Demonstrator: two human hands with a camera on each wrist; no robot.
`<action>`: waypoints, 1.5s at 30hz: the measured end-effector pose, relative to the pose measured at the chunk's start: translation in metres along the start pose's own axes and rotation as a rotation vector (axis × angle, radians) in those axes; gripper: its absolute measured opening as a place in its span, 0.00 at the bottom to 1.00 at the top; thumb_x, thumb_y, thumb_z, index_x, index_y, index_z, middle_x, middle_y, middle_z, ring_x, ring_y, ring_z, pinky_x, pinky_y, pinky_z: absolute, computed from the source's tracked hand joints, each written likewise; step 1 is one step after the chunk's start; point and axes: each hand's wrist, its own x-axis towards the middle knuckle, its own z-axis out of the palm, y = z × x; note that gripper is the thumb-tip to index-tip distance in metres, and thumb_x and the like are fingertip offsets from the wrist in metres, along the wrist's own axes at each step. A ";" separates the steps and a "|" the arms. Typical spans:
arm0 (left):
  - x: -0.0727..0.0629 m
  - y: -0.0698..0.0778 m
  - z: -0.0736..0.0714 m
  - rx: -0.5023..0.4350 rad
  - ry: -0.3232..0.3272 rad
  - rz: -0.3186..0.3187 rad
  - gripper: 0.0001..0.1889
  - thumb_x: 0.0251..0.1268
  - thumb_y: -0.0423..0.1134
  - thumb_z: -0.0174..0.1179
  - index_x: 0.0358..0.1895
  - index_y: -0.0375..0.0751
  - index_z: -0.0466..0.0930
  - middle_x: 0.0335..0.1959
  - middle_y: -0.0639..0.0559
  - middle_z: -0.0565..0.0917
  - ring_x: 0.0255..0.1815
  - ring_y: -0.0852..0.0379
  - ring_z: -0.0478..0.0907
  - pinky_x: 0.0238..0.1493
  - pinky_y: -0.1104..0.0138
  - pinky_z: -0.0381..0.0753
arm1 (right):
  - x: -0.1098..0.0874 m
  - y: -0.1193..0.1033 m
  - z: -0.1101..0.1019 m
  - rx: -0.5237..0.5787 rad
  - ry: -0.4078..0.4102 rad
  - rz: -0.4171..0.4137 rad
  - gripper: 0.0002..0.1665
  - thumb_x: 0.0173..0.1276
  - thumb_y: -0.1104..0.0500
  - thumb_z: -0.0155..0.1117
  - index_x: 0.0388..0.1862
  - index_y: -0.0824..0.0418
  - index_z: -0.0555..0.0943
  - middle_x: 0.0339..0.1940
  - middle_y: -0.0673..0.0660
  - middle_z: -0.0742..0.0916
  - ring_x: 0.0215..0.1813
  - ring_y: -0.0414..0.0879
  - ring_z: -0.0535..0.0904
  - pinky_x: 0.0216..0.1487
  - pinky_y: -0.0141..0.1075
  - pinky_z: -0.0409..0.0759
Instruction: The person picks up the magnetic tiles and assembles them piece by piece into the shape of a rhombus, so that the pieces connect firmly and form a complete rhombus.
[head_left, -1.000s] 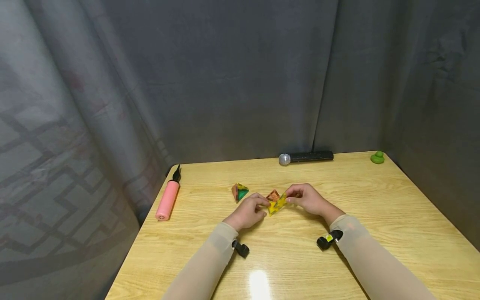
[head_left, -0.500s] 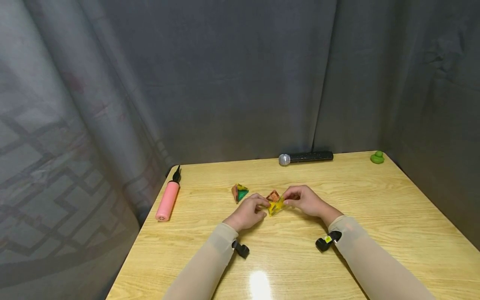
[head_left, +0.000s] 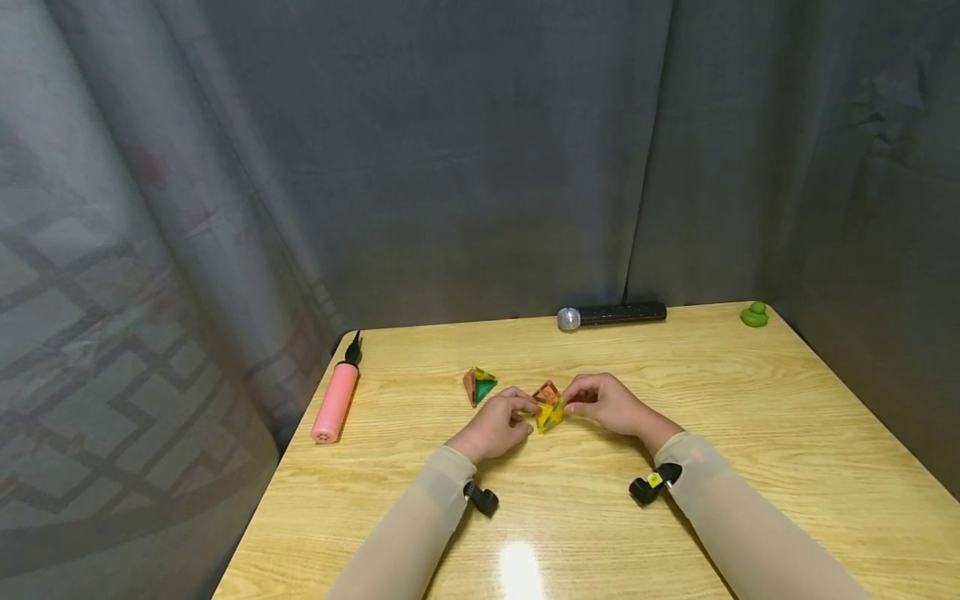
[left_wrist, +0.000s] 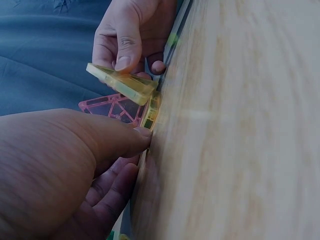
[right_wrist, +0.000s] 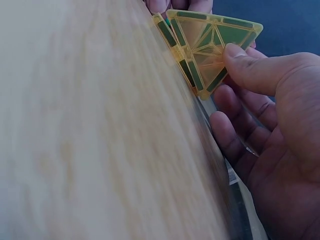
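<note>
My right hand (head_left: 609,403) pinches a yellow triangular magnetic tile (right_wrist: 207,37) between thumb and fingers, tilted up from the table. Its lower edge meets a second yellow tile (left_wrist: 151,112) that lies flat. Thumb and fingertips of my left hand (head_left: 495,425) hold the flat tile at its left corner. An orange triangular tile (head_left: 546,390) stands tilted behind the yellow ones, looking pink in the left wrist view. Left of these sits a small pyramid of tiles (head_left: 482,387), with orange, green and yellow faces, apart from both hands.
A pink hand pump (head_left: 336,402) with a black nozzle lies at the table's left edge. At the back are a black microphone (head_left: 615,315) and a small green figure (head_left: 754,315). Grey curtains (head_left: 480,167) surround the wooden table (head_left: 570,533).
My right hand has moved slightly left and down, bringing the yellow tile in closer to the flat and orange tiles. The left hand has stayed in place.
</note>
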 end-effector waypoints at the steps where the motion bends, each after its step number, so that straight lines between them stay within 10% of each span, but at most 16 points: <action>1: 0.000 0.000 0.000 0.000 -0.001 -0.001 0.17 0.71 0.28 0.66 0.61 0.38 0.85 0.59 0.53 0.79 0.57 0.59 0.80 0.54 0.74 0.80 | 0.000 0.001 0.000 0.001 -0.002 -0.002 0.07 0.69 0.64 0.75 0.43 0.55 0.91 0.41 0.52 0.89 0.42 0.48 0.84 0.44 0.36 0.83; 45: 0.001 -0.002 0.000 0.004 -0.012 -0.005 0.17 0.72 0.29 0.67 0.62 0.39 0.85 0.59 0.54 0.79 0.57 0.60 0.80 0.54 0.75 0.80 | 0.002 0.001 0.006 -0.025 0.052 -0.038 0.08 0.68 0.64 0.76 0.43 0.53 0.91 0.43 0.51 0.87 0.47 0.48 0.84 0.47 0.35 0.83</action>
